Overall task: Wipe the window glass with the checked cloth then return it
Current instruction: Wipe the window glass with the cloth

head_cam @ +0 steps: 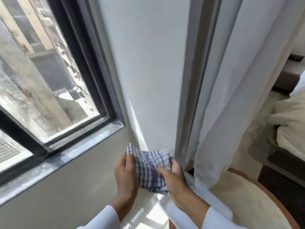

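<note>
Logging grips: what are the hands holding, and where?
The checked cloth, bunched: left hand on its left edge, right hand on its right side.

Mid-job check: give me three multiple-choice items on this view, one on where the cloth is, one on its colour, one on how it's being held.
1. Where is the checked cloth?
A. Pressed on the window glass
B. Below the window sill, near the corner of the wall
C. Lying on the bed

2. What colours is the cloth?
A. Blue and white checks
B. Plain red
C. Green stripes

3. How is the cloth held?
A. By neither hand
B. By the left hand alone
C. By both hands, bunched between them

Answers:
1 B: it sits lower than the window sill, clear of the window glass.
2 A: blue lines cross on white fabric.
3 C: the left hand grips its left edge and the right hand its right side.
</note>
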